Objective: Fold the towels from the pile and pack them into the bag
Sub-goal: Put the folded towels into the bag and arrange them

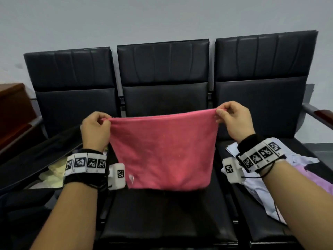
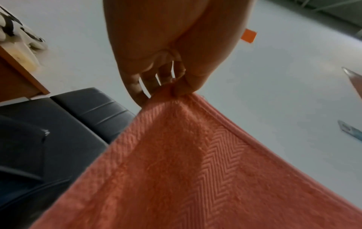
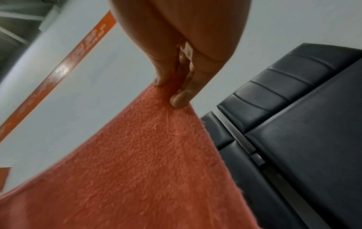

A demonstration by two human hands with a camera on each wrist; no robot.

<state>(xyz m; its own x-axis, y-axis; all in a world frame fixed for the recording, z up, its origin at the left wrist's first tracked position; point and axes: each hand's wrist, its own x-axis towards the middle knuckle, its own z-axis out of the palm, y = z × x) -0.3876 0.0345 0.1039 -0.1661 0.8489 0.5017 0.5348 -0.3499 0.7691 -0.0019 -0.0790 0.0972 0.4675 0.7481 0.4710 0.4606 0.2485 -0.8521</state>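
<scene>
I see a row of three black padded leatherette seats [image 1: 163, 73] filling the head view from 9 to 3 o'clock, against a grey wall. An orange wall strip [image 3: 58, 72] carries pale lettering in the right wrist view; it is too blurred to read.

The pink-coral terry cloth towel [image 1: 162, 150] hangs at centre, over the middle seat, spread flat between both hands. Its lower edge hangs just above or on the seat cushion; I cannot tell which. It has a herringbone woven border and a rolled hem, clear in the left wrist view [image 2: 215, 155].

At 8 o'clock lies an open black bag [image 1: 36, 156] with pale yellow cloth inside, partly hidden by my left forearm. At 4 o'clock a pile of white and lilac towels [image 1: 304, 170] lies on the right seat, cut off by my right arm.

My left hand [image 1: 95, 129] pinches the towel's upper left corner between thumb and curled fingers. My right hand [image 1: 232, 120] pinches the upper right corner likewise.
</scene>
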